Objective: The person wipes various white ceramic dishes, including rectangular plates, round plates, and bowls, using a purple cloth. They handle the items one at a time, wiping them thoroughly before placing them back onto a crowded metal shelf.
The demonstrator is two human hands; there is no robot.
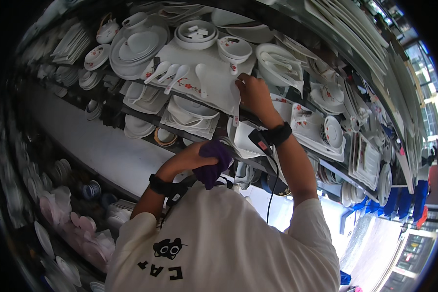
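My left hand (191, 157) grips a bunched purple cloth (212, 164) close to my chest, below the shelf edge. My right hand (251, 89) is at a white ceramic spoon (236, 106), its fingertips at the bowl end, while the handle points down over the front edge of a large white platter (219, 89). To the left on this platter, another white spoon (201, 78) lies apart from several spoons (172, 73) in a row. Red blossoms decorate the platter. Behind them stand a bowl holding small white pieces (196, 35) and stacked flowered bowls (235, 47).
An oval dish with spoons (279, 65) stands right of the platter. Stacked round plates (116, 54) are at its left. Crockery fills the lower shelf, including square bowls (244, 137). Tall stacked plates (354, 33) line the upper right. A black cable (273, 189) hangs from my right wristband.
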